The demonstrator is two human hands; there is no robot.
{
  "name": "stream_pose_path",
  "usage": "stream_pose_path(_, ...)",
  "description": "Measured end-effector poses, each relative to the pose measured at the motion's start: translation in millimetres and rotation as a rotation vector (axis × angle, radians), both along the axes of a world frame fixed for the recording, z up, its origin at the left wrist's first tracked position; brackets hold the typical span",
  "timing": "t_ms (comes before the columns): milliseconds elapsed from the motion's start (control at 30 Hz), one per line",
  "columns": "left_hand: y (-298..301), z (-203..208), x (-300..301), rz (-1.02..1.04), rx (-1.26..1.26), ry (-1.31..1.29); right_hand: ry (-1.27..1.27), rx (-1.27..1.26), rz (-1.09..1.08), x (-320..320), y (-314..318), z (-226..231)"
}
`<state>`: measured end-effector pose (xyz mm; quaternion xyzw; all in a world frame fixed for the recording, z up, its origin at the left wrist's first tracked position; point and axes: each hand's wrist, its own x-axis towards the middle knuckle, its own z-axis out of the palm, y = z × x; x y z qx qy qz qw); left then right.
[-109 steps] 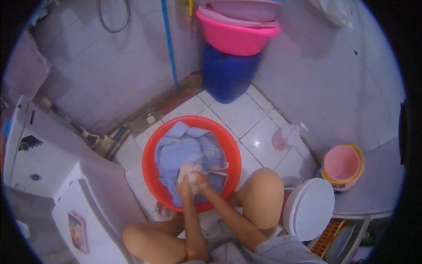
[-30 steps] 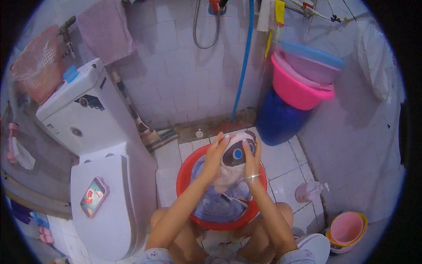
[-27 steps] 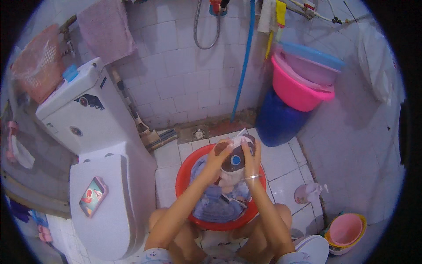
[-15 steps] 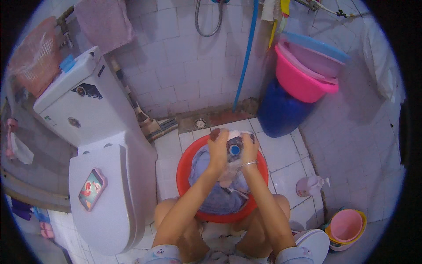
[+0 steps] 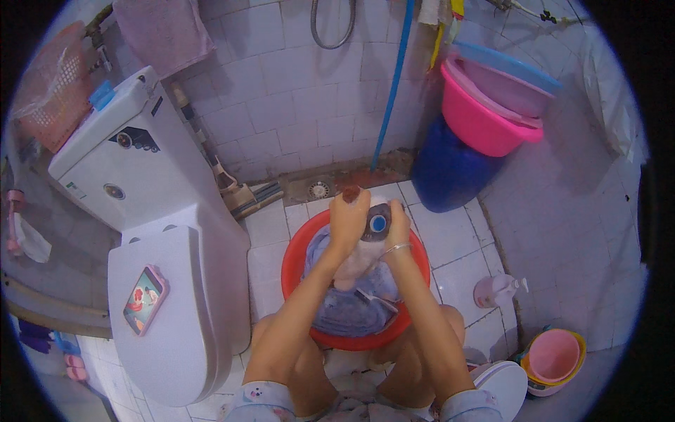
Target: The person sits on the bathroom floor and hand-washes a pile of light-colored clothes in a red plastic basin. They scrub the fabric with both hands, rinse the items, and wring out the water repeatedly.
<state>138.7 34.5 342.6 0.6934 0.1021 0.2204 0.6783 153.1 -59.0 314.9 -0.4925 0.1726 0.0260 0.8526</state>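
Observation:
My left hand (image 5: 349, 219) grips one side of a wet, pale pink soft item (image 5: 360, 259), with a brown bit (image 5: 351, 193) poking up by the fingers. My right hand (image 5: 398, 226), with a bracelet at its wrist, grips the other side. Between them shows a dark patch with a bright blue round spot (image 5: 378, 224). Whether the item is a plush toy or a garment I cannot make out. Both hands are over the far half of a red basin (image 5: 294, 247). Bluish-grey wet cloth (image 5: 348, 316) fills the basin below them.
At left stands a toilet (image 5: 151, 366) with a phone (image 5: 147, 299) on its lid. A pump bottle (image 5: 496, 291) is on the floor at right, near nested small pails (image 5: 555, 357). Pink and blue basins (image 5: 485, 123) rest on a blue barrel (image 5: 450, 172). A floor drain (image 5: 319, 189) lies beyond.
My left hand has shifted slightly up and left, and the pale item has turned, with more of it hanging down toward me. The dark patch with the blue spot has moved slightly up and right.

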Motion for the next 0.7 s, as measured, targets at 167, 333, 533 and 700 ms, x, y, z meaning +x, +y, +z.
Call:
stream_pose_path(167,6,11,-4,-0.234,-0.047,0.015,0.061,0.065,0.117,13,-12,9)
stream_pose_path(333,23,11,-12,-0.638,-0.064,-0.016,0.009,0.389,0.282,13,-26,37)
stream_pose_path(533,1,-12,-24,-0.680,-0.126,0.015,-0.112,0.239,0.136,23,-29,18)
stream_pose_path(700,-11,-21,-19,-0.550,-0.475,0.071,-0.447,-0.415,-0.125,16,-25,26)
